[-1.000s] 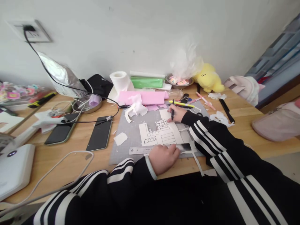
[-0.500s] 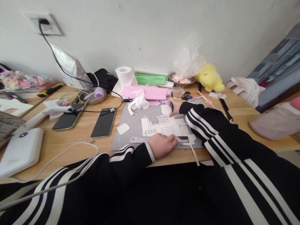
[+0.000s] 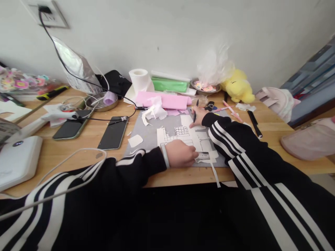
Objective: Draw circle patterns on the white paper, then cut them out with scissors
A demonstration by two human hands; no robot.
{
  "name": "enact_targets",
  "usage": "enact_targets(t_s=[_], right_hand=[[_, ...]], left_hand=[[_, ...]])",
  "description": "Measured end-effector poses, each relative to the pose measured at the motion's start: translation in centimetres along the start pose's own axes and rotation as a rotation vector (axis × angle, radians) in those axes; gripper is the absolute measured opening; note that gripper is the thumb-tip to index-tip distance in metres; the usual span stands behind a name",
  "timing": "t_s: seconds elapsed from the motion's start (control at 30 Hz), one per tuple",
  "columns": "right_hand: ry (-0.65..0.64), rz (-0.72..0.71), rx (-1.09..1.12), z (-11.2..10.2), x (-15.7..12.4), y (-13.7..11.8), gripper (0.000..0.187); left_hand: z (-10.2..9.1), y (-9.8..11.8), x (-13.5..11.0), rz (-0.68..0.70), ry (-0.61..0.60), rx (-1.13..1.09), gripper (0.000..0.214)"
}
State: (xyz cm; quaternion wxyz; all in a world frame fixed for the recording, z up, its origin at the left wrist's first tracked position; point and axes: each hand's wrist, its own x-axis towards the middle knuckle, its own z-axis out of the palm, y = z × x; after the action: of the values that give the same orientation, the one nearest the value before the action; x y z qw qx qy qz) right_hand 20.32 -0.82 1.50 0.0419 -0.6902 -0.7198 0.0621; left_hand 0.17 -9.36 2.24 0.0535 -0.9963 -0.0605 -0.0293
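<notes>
My left hand [image 3: 181, 153], fingers curled together, lies at the lower edge of a white paper sheet [image 3: 195, 142] with black drawn boxes and circles. Its fingertips are closed at a steel ruler [image 3: 203, 156], which the hand and sleeve mostly cover. At the top of the sheet, my right hand [image 3: 199, 115] grips a black pen [image 3: 196, 108] that stands nearly upright between the fingers. The fingertips of that hand rest on the paper. Beneath the sheet is a grey cutting mat [image 3: 149, 132]. A thin paper strip [image 3: 215, 175] hangs over the table's front edge.
Two phones [image 3: 113, 133] [image 3: 72, 127] and a white box-shaped device [image 3: 19, 162] lie to the left, with cables around. Behind the mat are a paper roll [image 3: 138, 82], a pink roll [image 3: 164, 100] and a metal bowl [image 3: 205, 87]. A yellow plush [image 3: 238, 87] sits at right.
My left hand has shifted slightly upward over the paper and now covers more of the drawing and the ruler. My right hand stays near the sheet's top with the pen. The camera view has shifted slightly.
</notes>
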Motion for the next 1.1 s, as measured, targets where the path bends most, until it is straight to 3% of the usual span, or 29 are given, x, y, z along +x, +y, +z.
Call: enact_targets(t_s=[0.1, 0.2, 0.33, 0.57, 0.73, 1.1], right_hand=[[-0.011, 0.026, -0.002, 0.2, 0.1, 0.0, 0.057], [0.013, 0.002, -0.01, 0.5, 0.3, 0.2, 0.06], [0.021, -0.009, 0.012, 0.6, 0.6, 0.5, 0.061], [-0.079, -0.037, 0.037, -0.1, 1.1, 0.5, 0.061], [0.041, 0.03, 0.08, 0.5, 0.8, 1.3, 0.069], [-0.021, 0.018, 0.077, -0.3, 0.9, 1.3, 0.068]], left_hand=[[-0.4, -1.8, 0.9, -0.136, 0.024, -0.163, 0.029], [0.0, -4.0, 1.5, -0.396, 0.168, -0.256, 0.031], [1.2, -6.6, 2.0, -0.556, 0.337, -0.595, 0.028], [2.9, -8.8, 2.3, -0.687, 0.439, -0.897, 0.03], [3.0, -9.2, 1.7, -0.743, 0.497, -1.13, 0.029], [2.4, -9.2, 1.9, -0.754, 0.451, -1.19, 0.027]])
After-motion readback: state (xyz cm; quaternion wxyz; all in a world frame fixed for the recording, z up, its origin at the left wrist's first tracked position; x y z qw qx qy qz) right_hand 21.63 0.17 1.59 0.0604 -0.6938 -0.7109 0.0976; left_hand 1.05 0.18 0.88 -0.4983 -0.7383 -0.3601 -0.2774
